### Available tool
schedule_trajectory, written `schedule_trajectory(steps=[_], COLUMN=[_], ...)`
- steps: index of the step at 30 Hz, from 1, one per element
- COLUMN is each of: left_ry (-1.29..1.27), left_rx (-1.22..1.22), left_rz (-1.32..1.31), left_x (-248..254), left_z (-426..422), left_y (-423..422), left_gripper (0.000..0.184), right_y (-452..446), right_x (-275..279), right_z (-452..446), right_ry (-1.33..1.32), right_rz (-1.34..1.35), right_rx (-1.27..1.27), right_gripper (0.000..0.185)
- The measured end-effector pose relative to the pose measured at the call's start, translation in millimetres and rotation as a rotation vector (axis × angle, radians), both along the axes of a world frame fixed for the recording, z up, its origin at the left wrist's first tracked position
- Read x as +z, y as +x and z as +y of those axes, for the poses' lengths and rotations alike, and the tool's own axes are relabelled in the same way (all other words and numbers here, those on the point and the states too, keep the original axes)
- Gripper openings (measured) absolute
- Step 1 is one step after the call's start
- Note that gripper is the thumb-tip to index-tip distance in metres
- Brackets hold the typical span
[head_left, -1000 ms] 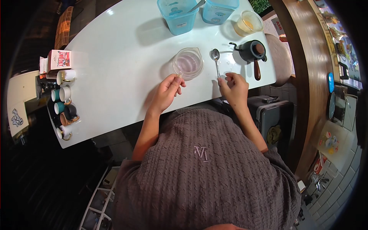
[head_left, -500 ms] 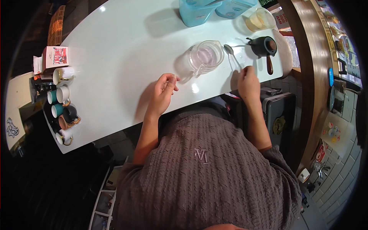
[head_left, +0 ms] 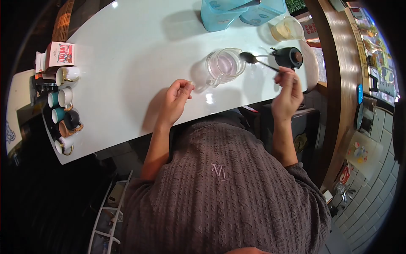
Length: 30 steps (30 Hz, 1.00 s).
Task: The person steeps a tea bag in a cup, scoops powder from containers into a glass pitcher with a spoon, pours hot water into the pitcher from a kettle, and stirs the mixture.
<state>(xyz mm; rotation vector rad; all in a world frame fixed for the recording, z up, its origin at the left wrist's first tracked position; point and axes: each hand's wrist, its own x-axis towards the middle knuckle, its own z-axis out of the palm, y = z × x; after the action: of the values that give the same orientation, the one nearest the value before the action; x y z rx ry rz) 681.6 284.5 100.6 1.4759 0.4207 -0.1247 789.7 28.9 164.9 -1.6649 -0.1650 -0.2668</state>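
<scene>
My right hand [head_left: 288, 97] is closed on the handle of a metal spoon [head_left: 266, 64]. The spoon is lifted off the table, its dark bowl pointing left beside the rim of a clear glass measuring jug [head_left: 226, 65]. The jug stands upright, its handle towards me, and looks to have some clear liquid in it. Just beyond my right hand is a small black pot [head_left: 287, 57], whose wooden side handle is now mostly hidden by the hand. My left hand [head_left: 175, 101] hovers over the table edge, left of the jug, fingers curled towards the thumb, with nothing visible in them.
Two blue containers [head_left: 220, 17] stand at the back of the white table [head_left: 139, 63], one with a dark utensil across it. A clear cup [head_left: 287, 29] with yellowish contents is near the right end. Several mugs [head_left: 65, 97] and a printed box [head_left: 61, 54] line the left end.
My right hand has raised the spoon from the tabletop and moved right and slightly nearer, tilting it towards the jug. My left hand has barely shifted. The whole view has moved a little.
</scene>
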Motion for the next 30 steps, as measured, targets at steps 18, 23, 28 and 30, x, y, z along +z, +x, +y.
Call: schedule_trajectory(steps=[18,23,28,30], left_ry=[0.073,0.117,0.116,0.116], left_rx=[0.057,0.089,0.135,0.147], left_rz=[-0.034,-0.05,-0.055,-0.058], left_x=[-4,-8,-5,-5], left_z=[-67,-71,-74,-76], left_y=[16,15,14,15], left_gripper=[0.029,0.028,0.028,0.028], right_y=[53,60,63,63], right_x=[-29,-25,-27,-29], right_z=[27,26,23,23], right_ry=[-0.789,-0.763,-0.745,-0.734], right_rz=[-0.522,-0.513,-0.514,-0.502], right_rx=[0.421,0.473,0.532,0.547], right_gripper=[0.012,0.009,0.007,0.007])
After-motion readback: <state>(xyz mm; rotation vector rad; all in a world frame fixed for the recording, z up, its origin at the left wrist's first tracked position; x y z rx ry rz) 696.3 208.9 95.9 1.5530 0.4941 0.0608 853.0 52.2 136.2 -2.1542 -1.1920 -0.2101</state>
